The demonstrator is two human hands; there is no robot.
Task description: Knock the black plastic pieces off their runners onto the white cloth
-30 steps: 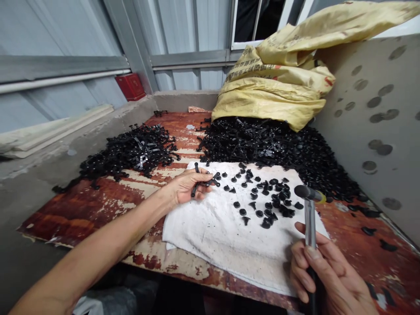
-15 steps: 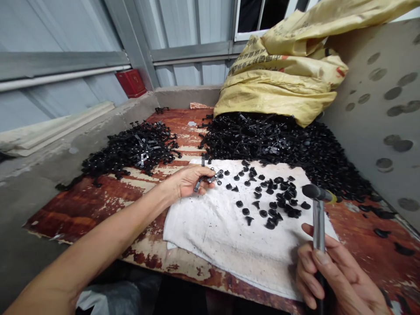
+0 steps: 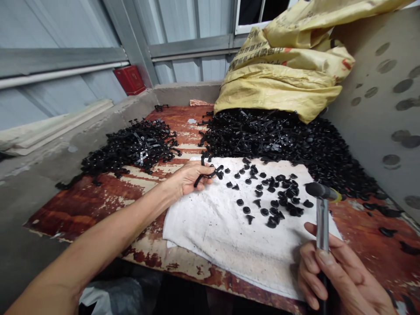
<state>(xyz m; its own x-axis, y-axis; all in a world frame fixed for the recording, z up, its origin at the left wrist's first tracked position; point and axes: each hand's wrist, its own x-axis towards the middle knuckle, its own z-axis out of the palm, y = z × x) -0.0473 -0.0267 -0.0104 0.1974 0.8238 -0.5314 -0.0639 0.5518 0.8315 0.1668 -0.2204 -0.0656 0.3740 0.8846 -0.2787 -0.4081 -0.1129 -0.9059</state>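
Note:
My left hand [image 3: 196, 176] is closed around several small black link-shaped parts [image 3: 215, 172], whose ends stick out past the thumb and fingers. It is at the far left part of a white cloth [image 3: 210, 236]. At the lower right, my right hand [image 3: 331, 267] grips a mallet [image 3: 323, 218] by its handle, with the dark head raised above the cloth's right edge. Between the hands, many small black round-headed pieces with stems [image 3: 274, 203] lie scattered on the cloth, some upside down, some tipped over.
A heap of black link parts [image 3: 131, 144] lies on the left of the worn red board [image 3: 65, 201]. A larger heap [image 3: 262, 135] spills from a yellow sack [image 3: 272, 87] at the back. A red tin [image 3: 129, 80] stands on the ledge; a spotted panel [image 3: 387, 105] bounds the right.
The link parts in my left hand have turned slightly. My right hand and the mallet appear a little further right, as the whole view has shifted slightly.

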